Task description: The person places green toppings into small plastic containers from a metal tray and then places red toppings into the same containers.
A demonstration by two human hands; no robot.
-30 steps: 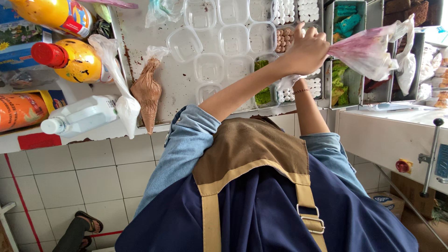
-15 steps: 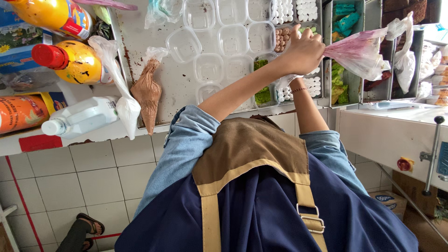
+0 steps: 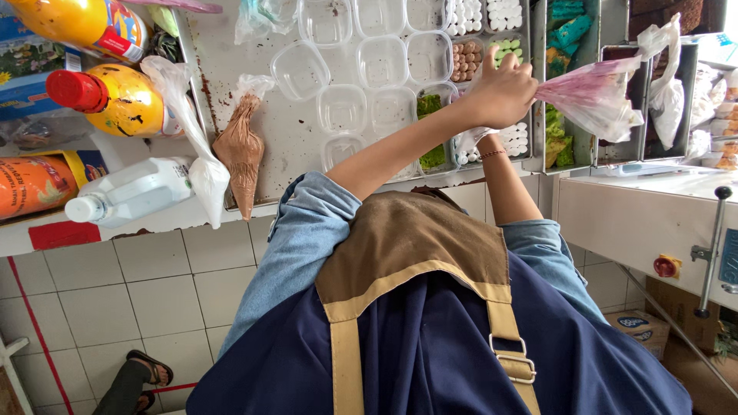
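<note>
Your metal tray [image 3: 292,138] carries rows of clear plastic cups [image 3: 342,107], so they sit within reach of the pink piping bag [image 3: 588,96]. Your left hand [image 3: 500,92] reaches across, fingers clenched around its twisted neck; your right hand is hidden beneath, grip unclear.

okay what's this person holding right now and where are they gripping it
A pink piping bag, gripped at its narrow gathered end by one hand. The other hand is mostly hidden beneath it, so whether it grips anything cannot be told.
</note>
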